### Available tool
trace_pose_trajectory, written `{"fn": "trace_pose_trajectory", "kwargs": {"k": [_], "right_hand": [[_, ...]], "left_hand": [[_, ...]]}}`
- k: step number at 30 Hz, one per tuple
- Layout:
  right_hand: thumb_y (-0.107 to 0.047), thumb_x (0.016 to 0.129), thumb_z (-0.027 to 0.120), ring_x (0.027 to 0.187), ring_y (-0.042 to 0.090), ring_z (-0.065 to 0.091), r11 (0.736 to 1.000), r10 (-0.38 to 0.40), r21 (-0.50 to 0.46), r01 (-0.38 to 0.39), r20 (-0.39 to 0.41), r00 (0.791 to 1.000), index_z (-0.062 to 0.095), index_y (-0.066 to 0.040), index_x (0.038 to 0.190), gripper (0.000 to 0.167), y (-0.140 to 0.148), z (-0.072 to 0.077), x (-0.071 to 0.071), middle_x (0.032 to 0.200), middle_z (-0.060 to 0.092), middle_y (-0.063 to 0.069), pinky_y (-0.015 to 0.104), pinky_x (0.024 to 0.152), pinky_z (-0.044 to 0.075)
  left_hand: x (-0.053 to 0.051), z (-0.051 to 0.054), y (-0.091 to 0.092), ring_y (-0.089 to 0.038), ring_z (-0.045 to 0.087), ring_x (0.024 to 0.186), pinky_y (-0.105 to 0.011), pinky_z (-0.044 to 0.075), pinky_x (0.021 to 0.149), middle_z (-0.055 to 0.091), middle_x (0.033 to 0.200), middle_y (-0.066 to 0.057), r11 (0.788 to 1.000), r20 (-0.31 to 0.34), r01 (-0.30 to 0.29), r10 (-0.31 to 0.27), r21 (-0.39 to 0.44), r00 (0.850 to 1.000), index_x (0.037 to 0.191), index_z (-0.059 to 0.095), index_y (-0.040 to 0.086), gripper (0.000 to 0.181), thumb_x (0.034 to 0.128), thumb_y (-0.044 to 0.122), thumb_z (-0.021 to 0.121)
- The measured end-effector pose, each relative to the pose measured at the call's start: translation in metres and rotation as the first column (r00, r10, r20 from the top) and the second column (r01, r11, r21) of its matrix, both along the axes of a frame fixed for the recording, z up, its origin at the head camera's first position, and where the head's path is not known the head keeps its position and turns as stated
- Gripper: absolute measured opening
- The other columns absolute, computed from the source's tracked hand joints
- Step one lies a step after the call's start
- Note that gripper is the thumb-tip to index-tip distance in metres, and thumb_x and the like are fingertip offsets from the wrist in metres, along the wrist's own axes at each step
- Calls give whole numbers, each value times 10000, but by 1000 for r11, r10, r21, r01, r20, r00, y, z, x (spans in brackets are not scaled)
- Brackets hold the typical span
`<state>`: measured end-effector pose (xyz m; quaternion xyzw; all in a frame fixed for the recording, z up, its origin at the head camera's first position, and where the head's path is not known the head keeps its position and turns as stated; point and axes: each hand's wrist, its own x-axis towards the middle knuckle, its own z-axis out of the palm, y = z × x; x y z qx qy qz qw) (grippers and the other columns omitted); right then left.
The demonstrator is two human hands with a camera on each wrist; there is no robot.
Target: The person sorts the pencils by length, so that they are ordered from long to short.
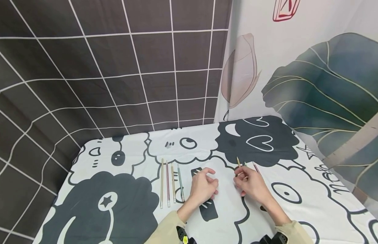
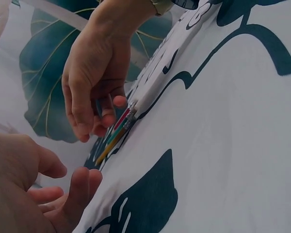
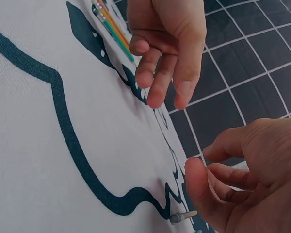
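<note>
My left hand [image 1: 203, 184] hovers over the patterned cloth with loosely bent fingers and nothing in them. Just left of it, several pencils lie side by side: a gold pencil [image 1: 162, 184], a red pencil [image 1: 168, 184], a second gold one and a teal pencil [image 1: 180, 183]. Over on the right, my right hand [image 1: 251, 184] is above another group, its fingers loosely curved. A yellow pencil [image 2: 111, 146], a green pencil [image 2: 116, 132] and a red pencil [image 2: 121, 119] lie there on the cloth. In the right wrist view, one pencil end [image 3: 183, 216] shows below the right fingertips, apparently not gripped.
The white cloth [image 1: 225, 203] carries dark cartoon clouds and faces. Behind it hangs a dark curtain with a white grid [image 1: 155, 84]. A pale wall hanging with large leaves [image 1: 332, 84] stands at the right.
</note>
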<state>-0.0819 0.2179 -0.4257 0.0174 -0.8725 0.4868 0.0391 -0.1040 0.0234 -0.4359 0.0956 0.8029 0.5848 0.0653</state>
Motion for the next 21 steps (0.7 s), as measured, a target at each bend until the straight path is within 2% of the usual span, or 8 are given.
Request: {"fn": "trace_pose_trajectory", "kwargs": {"k": [7,21], "right_hand": [[54,866,633,447,160,598,999,-27,21,26,14,1000,615,59,1060,195,7,2,1,713,624,28,281,461,505],[64,837,619,444,182,615,995,-102,8,102,23,995,614,63,1061,224,21,3,2,729,630,61,300,426,511]], "left_hand": [[-2,0,11,-127,588,382,-277,482,363,628,639,31,1000,20,9,-10,16,1000,1119,628,-37,265,855,-18,647],[-4,-1,30,-103,567,358,-255,448,340,617,619,51,1000,24,-8,9,-18,1000,1126,640,-4,264,863,13,656]]}}
